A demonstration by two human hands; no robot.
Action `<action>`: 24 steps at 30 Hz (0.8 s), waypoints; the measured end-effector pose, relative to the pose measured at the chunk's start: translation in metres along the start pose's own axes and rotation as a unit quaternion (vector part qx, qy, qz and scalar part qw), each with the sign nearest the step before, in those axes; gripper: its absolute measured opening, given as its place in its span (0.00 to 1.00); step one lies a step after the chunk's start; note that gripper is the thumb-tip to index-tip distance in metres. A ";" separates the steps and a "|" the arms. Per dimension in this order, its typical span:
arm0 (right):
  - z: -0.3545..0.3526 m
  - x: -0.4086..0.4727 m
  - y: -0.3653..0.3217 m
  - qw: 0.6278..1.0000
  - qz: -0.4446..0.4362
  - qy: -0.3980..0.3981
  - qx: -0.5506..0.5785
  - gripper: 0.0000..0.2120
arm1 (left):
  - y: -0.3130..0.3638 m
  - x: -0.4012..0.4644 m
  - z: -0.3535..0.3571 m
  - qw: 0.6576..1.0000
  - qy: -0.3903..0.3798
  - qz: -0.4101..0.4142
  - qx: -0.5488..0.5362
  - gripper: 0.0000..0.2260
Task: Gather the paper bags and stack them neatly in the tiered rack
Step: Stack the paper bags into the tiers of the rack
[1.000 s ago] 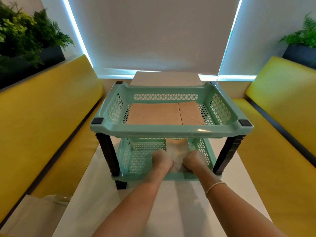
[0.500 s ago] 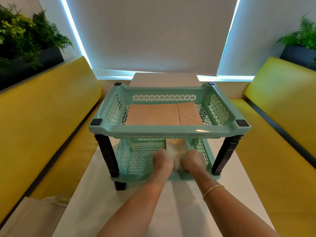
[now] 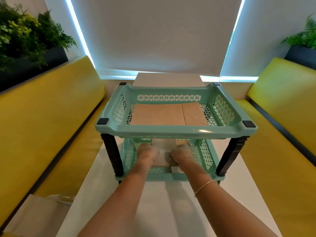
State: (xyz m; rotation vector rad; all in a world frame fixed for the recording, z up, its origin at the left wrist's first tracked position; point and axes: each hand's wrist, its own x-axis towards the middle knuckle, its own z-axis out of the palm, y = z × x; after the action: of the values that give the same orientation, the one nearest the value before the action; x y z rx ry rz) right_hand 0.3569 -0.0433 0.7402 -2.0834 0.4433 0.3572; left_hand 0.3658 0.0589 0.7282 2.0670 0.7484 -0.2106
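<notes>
A mint-green two-tier rack (image 3: 176, 130) with dark legs stands on the white table. Flat brown paper bags (image 3: 159, 114) lie in its top tray. My left hand (image 3: 147, 153) and my right hand (image 3: 181, 153) reach into the lower tray, both curled on the near end of a pale paper bag (image 3: 163, 147) that lies between them inside that tray. The hands are blurred, and the fingers are hidden under the bag and behind the knuckles.
The white table (image 3: 164, 202) runs between two yellow benches (image 3: 42, 125). A light bag or cloth (image 3: 39, 212) lies on the left bench near the table's corner. A grey board (image 3: 168, 79) lies behind the rack. Plants stand on both sides.
Both hands have pushed deeper into the lower tray with the bag, and drew closer together half a second ago. The rack and the top-tray bags have not moved.
</notes>
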 end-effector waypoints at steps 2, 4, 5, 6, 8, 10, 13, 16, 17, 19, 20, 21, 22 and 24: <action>0.007 -0.006 -0.004 0.995 -0.036 -0.014 -0.089 0.02 | -0.006 0.003 -0.008 0.999 0.014 0.006 0.052 0.12; 0.016 -0.008 -0.007 0.985 -0.046 -0.044 -0.162 0.07 | -0.014 0.011 -0.011 0.995 0.034 0.014 0.090 0.13; 0.020 -0.009 -0.008 0.980 -0.058 -0.046 -0.185 0.10 | -0.017 0.011 -0.011 0.993 0.039 0.019 0.110 0.13; 0.023 -0.009 -0.008 0.977 -0.069 -0.043 -0.199 0.10 | -0.021 0.011 -0.010 0.990 0.041 0.023 0.131 0.13; 0.029 -0.008 -0.008 0.967 -0.081 -0.040 -0.239 0.08 | -0.028 0.013 -0.006 0.986 0.047 0.021 0.158 0.12; 0.031 -0.010 -0.009 0.952 -0.094 -0.057 -0.285 0.08 | -0.032 0.015 -0.004 0.986 0.046 0.015 0.162 0.12; 0.032 -0.007 -0.008 0.934 -0.096 -0.071 -0.336 0.08 | -0.035 0.017 -0.002 0.985 0.047 0.010 0.168 0.12; 0.033 -0.005 -0.008 0.934 -0.106 -0.063 -0.337 0.11 | -0.035 0.017 -0.001 0.981 0.058 0.020 0.185 0.12; 0.033 -0.006 -0.008 0.936 -0.102 -0.062 -0.332 0.13 | -0.035 0.016 -0.001 0.980 0.061 0.022 0.188 0.12; 0.033 -0.006 -0.008 0.935 -0.106 -0.062 -0.332 0.13 | -0.035 0.018 0.000 0.979 0.063 0.022 0.193 0.13; 0.032 -0.006 -0.008 0.934 -0.106 -0.065 -0.336 0.13 | -0.035 0.017 0.000 0.979 0.064 0.023 0.193 0.13; 0.032 -0.006 -0.008 0.933 -0.102 -0.068 -0.338 0.13 | -0.036 0.016 0.000 0.979 0.063 0.022 0.193 0.13; 0.032 -0.006 -0.008 0.932 -0.104 -0.068 -0.340 0.13 | -0.036 0.015 -0.001 0.979 0.065 0.024 0.191 0.13; 0.030 -0.007 -0.008 0.934 -0.110 -0.062 -0.334 0.14 | -0.037 0.013 -0.001 0.977 0.077 0.038 0.196 0.13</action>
State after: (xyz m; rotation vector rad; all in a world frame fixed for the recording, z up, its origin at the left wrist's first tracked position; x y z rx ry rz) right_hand 0.3520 -0.0127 0.7332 -2.7166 -0.0067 0.5562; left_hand 0.3546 0.0803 0.6976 2.5050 0.7658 -0.1659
